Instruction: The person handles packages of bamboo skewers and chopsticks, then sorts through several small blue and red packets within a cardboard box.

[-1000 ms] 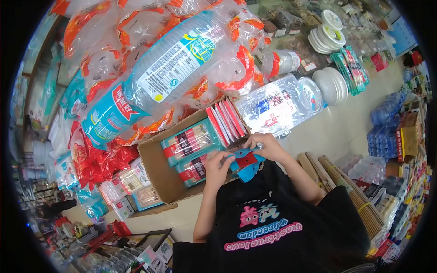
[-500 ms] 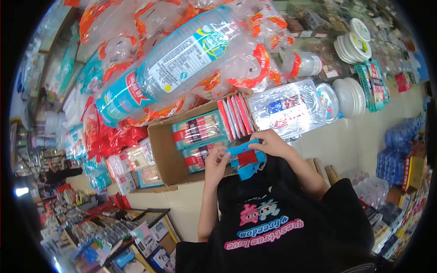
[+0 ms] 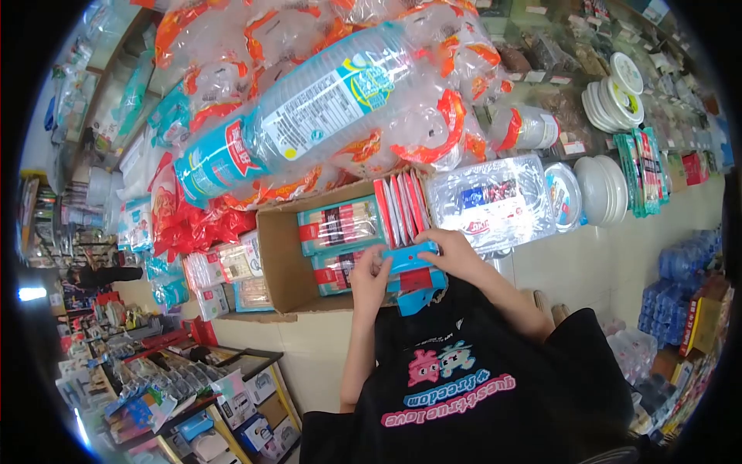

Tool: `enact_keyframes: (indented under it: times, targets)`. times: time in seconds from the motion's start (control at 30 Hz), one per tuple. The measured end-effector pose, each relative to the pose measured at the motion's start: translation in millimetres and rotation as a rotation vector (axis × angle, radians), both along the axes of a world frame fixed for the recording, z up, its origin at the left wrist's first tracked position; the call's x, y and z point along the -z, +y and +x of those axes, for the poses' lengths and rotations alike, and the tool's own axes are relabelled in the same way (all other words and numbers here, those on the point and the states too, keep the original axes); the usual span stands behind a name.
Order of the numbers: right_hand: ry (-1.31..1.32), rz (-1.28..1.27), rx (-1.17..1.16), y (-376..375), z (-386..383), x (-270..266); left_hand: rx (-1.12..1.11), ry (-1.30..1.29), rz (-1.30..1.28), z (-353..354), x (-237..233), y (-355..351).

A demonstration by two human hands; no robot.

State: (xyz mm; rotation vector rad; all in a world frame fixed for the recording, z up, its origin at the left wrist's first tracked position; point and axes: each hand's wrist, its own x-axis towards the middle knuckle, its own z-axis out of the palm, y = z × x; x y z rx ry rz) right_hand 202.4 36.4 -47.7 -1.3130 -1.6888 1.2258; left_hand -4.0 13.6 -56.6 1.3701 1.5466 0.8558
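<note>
In the head view, my left hand (image 3: 370, 272) and right hand (image 3: 454, 254) are closed to a pinch, holding the two ends of a blue wrapper (image 3: 410, 257) with a red patch below it; what it contains, I cannot tell. It spans between my fingertips, at the near edge of an open cardboard box (image 3: 277, 264). In that box, just beyond my left hand, lie teal packs (image 3: 340, 223) with pale sticks showing through; beyond the gap between my hands, red-edged packets (image 3: 399, 207) stand in a row. Farther out, a long clear sleeve (image 3: 325, 104) lies over orange-edged clear bags (image 3: 429, 130). A clear package (image 3: 495, 203) sits beyond my right hand.
</note>
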Motion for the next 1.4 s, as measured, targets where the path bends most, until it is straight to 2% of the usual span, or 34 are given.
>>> enact_keyframes:
  times: [0.03, 0.13, 0.23, 0.43, 0.63, 1.27, 1.37, 1.4]
  targets:
    - [-0.002, 0.039, -0.015, -3, 1, 1, 0.004, 0.053, 0.012, 1, -5, -1]
    - [-0.03, 0.101, -0.05, -7, 4, -2, 0.108, 0.227, 0.262, 3, -20, -1]
    - [-0.187, 0.268, -0.112, -4, 10, -7, 0.207, 0.425, 0.191, 3, -38, -2]
    - [-0.279, 0.422, -0.233, 1, 13, -2, 0.379, 0.472, 0.22, -5, -38, 2]
    - [-0.249, 0.289, -0.22, -8, 8, -1, 0.375, 0.416, 0.186, -6, -36, -1]
    - [-0.278, 0.239, -0.293, -3, 5, -16, 0.447, 0.465, 0.305, -8, -39, -1]
    - [-0.24, 0.252, -0.263, -3, 7, -19, 0.384, 0.433, 0.272, -9, -42, -3]
    - [-0.116, 0.206, -0.228, -2, 10, -21, 0.329, 0.406, 0.253, -9, -50, -4]
